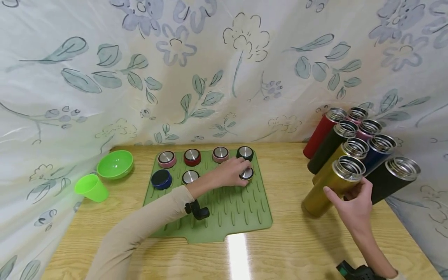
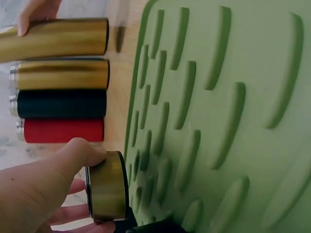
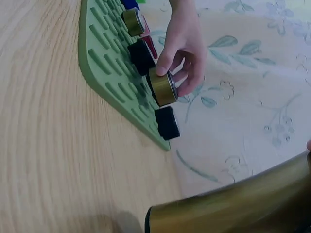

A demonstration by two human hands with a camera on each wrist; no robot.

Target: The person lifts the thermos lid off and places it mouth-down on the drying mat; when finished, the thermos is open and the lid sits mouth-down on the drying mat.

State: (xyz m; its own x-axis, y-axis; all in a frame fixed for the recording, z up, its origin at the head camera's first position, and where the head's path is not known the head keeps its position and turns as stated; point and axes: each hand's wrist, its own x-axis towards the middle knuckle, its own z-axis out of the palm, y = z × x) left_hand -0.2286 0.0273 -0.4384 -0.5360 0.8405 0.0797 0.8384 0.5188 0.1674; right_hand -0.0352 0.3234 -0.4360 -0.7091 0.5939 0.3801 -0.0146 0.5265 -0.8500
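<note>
My left hand (image 1: 229, 173) grips a round gold lid (image 3: 163, 88) with thumb and fingers, over the right side of the ribbed green mat (image 1: 224, 212). In the left wrist view the lid's side faces me; whether it touches the mat I cannot tell. At the right, my right hand (image 1: 355, 206) holds an uncapped gold bottle (image 1: 323, 194) around its upper body. Its steel mouth faces up. Whether its base touches the table is unclear. Other lids stand on the mat: pink, red, blue (image 1: 161, 179), another gold (image 1: 190, 177) and dark ones (image 3: 167, 123).
Several uncapped bottles stand grouped at the back right, among them red (image 1: 320, 132), dark green, gold, blue and black (image 1: 388, 182). On the left are a green bowl (image 1: 115, 165) and a green cup (image 1: 92, 188). A floral curtain (image 1: 224, 77) hangs behind the wooden table (image 1: 287, 241).
</note>
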